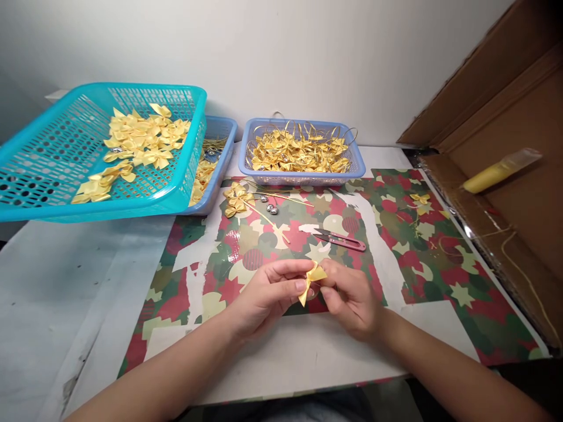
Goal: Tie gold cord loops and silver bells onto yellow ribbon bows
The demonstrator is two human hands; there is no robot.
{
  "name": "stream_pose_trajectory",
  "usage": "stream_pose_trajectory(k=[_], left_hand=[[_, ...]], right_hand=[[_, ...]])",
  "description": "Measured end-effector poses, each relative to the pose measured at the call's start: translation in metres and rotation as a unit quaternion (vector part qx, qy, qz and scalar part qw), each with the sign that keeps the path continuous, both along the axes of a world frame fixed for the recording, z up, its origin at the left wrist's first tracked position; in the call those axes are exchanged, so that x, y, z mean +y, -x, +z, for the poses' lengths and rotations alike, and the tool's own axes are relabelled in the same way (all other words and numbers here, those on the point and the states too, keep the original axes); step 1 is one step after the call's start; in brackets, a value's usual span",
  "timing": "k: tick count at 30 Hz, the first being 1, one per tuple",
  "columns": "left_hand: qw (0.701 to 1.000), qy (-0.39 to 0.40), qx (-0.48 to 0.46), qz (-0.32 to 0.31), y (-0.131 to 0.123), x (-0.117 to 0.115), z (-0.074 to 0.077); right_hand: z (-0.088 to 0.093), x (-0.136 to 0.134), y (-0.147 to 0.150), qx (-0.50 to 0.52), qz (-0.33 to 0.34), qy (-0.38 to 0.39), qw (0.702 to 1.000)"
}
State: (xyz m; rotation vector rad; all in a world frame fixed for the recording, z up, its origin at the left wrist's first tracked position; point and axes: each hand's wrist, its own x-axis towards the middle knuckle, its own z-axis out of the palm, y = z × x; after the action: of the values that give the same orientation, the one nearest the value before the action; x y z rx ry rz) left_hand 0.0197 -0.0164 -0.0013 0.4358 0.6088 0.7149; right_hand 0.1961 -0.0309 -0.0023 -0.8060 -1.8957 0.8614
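Both of my hands meet over the patterned table cover (444,281) near the front edge. My left hand (268,293) and my right hand (349,299) pinch one small yellow ribbon bow (311,281) between their fingertips. A pink thread snip (343,239) lies just beyond the hands. Further back lie two loose yellow bows (236,199), a gold string and small silver bells (270,208).
A tilted turquoise basket (57,152) with several yellow bows rests on a blue basket (220,135) at the back left. Another blue basket (352,167) with bows on gold loops stands at the back centre. A cardboard box (519,117) holding a yellow roll (497,171) borders the right side.
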Motion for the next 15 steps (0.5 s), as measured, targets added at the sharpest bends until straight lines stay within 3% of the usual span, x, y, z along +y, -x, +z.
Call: stream_pose_trajectory(k=[15], left_hand=[[1.000,0.002,0.011,-0.007,0.0004,-0.0005,-0.0008]], right_hand=[[0.0022,-0.0008,-0.0004,-0.006,-0.002,-0.001,1.000]])
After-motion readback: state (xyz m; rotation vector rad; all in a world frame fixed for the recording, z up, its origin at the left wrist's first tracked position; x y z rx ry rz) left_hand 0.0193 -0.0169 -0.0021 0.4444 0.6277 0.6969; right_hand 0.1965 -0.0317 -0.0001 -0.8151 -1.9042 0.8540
